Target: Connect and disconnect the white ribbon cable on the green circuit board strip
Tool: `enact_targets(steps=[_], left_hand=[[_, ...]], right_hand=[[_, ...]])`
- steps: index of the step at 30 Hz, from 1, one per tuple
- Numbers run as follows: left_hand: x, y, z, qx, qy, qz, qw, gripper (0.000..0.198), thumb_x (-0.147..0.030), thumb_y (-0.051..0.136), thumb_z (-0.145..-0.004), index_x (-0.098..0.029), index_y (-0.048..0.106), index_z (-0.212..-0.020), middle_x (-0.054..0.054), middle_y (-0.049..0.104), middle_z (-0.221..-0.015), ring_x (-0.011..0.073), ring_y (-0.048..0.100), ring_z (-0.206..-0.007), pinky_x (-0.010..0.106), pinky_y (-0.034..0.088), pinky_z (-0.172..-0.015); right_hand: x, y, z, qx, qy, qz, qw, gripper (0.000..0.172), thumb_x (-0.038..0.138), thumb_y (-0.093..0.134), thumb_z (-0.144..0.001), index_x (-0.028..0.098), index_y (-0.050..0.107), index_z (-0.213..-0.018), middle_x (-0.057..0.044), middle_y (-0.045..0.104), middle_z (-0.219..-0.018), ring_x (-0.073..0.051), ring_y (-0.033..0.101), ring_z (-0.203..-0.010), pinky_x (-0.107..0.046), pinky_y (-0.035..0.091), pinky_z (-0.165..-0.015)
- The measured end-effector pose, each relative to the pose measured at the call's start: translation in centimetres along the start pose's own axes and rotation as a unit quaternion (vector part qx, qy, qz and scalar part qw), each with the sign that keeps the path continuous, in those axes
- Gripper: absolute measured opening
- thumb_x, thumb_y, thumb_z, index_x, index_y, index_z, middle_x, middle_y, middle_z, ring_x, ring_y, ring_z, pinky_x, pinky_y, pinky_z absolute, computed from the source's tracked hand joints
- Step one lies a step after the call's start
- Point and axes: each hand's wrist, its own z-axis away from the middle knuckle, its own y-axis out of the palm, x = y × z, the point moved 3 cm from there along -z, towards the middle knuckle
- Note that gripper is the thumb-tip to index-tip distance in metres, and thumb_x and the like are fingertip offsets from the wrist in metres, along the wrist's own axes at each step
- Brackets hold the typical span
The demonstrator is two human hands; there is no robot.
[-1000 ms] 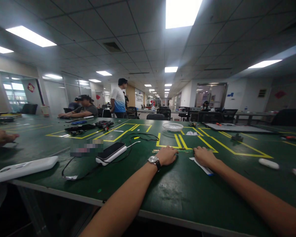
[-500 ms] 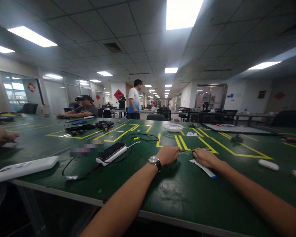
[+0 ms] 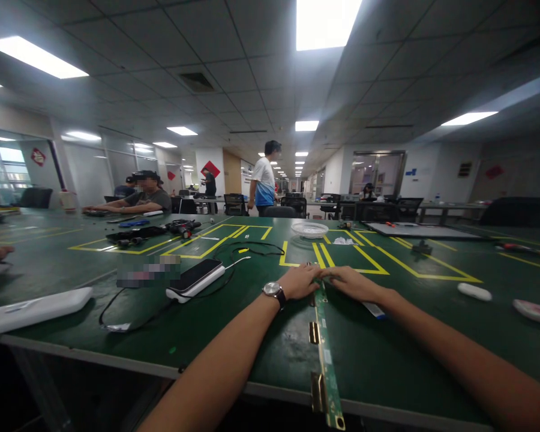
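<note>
A long, narrow green circuit board [image 3: 327,354] with shiny gold-brown flaps along its left side runs from under my hands toward me, its near end reaching past the table's front edge. My left hand [image 3: 300,281], with a watch on the wrist, is closed at the board's far end. My right hand [image 3: 353,283] meets it there, fingers together and fingertips at the same end of the board. The fingers partly cover how each grips it. Beneath my right forearm a white strip with a blue end [image 3: 374,310] lies mostly hidden.
On the green table [image 3: 234,336], marked with yellow tape, stands a white basket [image 3: 309,230] beyond my hands. Left are a phone on a white block [image 3: 195,281], cables and a white device [image 3: 40,309]. A white oval object [image 3: 474,291] lies right. Co-workers are around.
The circuit board has turned lengthwise toward me and shows its flaps. My hands have come together at its far end. The standing person has moved right, and the view has shifted slightly.
</note>
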Motion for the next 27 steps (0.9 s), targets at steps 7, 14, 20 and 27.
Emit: enact_targets(steps=[7,14,20,27], left_hand=[[0.1,0.5,0.0,0.06,-0.025,0.03,0.997,0.038,-0.039,0.044,-0.098,-0.023,0.049,-0.132,0.007,0.052,-0.14,0.0281,0.045,-0.129,0.046,0.041,-0.101],[0.1,0.6,0.0,0.056,-0.032,0.016,0.998,0.039,-0.042,0.042,-0.098,-0.024,0.052,-0.131,0.006,0.051,-0.142,0.0299,0.045,-0.128,0.048,0.041,-0.1],[0.0,0.5,0.0,0.046,-0.041,0.0,0.998,0.037,-0.041,0.042,-0.098,-0.024,0.055,-0.128,0.007,0.054,-0.138,0.0296,0.049,-0.124,0.046,0.043,-0.097],[0.1,0.7,0.0,0.044,-0.037,0.003,0.998,0.038,-0.041,0.041,-0.098,-0.023,0.055,-0.128,0.007,0.056,-0.136,0.0296,0.05,-0.123,0.044,0.044,-0.096]], right_hand=[[-4.3,-2.5,2.1,0.0,0.273,0.209,0.939,0.049,0.045,0.049,-0.087,0.011,0.064,-0.119,-0.019,0.066,-0.114,-0.033,0.062,-0.104,-0.042,0.048,-0.085],[-5.0,-1.0,2.3,0.027,0.208,0.184,0.96,0.037,0.041,0.05,-0.087,0.017,0.069,-0.109,-0.016,0.064,-0.111,-0.028,0.063,-0.1,-0.035,0.046,-0.086],[-2.9,0.1,1.2,-0.006,0.121,0.096,0.988,0.028,0.028,0.054,-0.083,0.018,0.067,-0.106,-0.009,0.068,-0.098,-0.021,0.063,-0.089,-0.028,0.045,-0.077],[-0.3,1.0,0.5,-0.032,0.075,0.098,0.992,0.028,0.024,0.057,-0.081,0.019,0.064,-0.109,-0.006,0.069,-0.095,-0.019,0.062,-0.085,-0.026,0.042,-0.073]])
